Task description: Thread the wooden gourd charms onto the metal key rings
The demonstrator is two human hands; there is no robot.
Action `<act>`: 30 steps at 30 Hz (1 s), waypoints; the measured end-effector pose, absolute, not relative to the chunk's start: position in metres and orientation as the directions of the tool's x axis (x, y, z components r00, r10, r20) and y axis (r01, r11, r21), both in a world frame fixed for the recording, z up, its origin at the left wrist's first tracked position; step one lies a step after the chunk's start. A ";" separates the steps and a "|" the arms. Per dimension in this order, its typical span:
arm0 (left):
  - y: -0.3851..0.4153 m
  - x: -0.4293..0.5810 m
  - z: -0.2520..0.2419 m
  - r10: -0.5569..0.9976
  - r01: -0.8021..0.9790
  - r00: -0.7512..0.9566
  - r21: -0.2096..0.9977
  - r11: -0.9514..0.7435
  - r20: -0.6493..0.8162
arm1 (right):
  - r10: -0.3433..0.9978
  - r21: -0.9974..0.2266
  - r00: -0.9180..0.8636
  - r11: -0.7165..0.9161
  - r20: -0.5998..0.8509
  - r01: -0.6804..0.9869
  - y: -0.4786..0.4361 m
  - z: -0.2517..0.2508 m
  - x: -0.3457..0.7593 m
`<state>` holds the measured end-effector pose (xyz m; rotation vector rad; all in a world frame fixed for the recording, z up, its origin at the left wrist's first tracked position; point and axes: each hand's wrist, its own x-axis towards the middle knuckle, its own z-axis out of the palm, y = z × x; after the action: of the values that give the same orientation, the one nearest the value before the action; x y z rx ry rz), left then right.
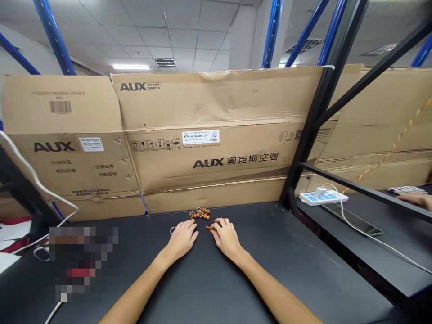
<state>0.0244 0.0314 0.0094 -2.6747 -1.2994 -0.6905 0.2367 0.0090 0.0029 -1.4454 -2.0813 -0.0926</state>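
My left hand [182, 238] lies palm down on the black table, thumb apart from the fingers. At its outer side a pale thin loop [173, 230] sticks out, partly hidden by the hand. Just beyond the fingertips is a small bunch of round brown beads [202, 214] with tan cord loops. My right hand [227, 236] rests to the right of the beads, its thumb and fingers closed on a short brown cord-like piece [209, 228]. Most of that piece is hidden by the fingers.
Tall cardboard boxes [209, 180] stand along the table's back edge. A blurred-out patch [81, 261] and a white cable [37, 180] are at left. Beyond a black metal post [303, 135] at right lie a power strip [323, 197], a dark phone-like slab [353, 219] and another person's hand [415, 199].
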 end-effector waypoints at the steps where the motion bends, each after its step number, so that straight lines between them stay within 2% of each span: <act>1: 0.026 0.025 0.009 0.706 0.742 0.553 0.125 -0.659 0.443 | 0.826 -0.267 -0.233 0.412 0.513 0.871 0.008 0.005 0.237; 7: -0.026 0.028 0.019 0.604 0.592 0.671 0.181 -0.786 0.430 | 0.725 -0.196 -0.446 0.612 0.524 0.766 -0.008 0.015 0.228; 12: -0.043 0.030 0.035 0.550 0.503 0.743 0.224 -0.835 0.380 | 0.732 -0.209 -0.488 0.632 0.475 0.746 -0.012 0.012 0.223; 16: -0.034 0.024 0.035 0.622 0.554 0.664 0.287 -0.782 0.415 | 0.732 -0.269 -0.485 0.648 0.478 0.713 -0.010 0.013 0.225; 21: -0.025 0.020 0.024 0.689 0.627 0.582 0.300 -0.719 0.432 | 0.700 -0.297 -0.504 0.690 0.507 0.661 -0.013 0.016 0.223; 30: -0.030 0.022 0.030 0.707 0.617 0.577 0.349 -0.705 0.408 | 0.703 -0.353 -0.482 0.693 0.523 0.628 -0.014 0.017 0.224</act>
<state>0.0222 -0.0295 0.0295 -2.9370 -1.2450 -0.8858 0.2239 -0.0136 0.0170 -1.0140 -2.2466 0.1483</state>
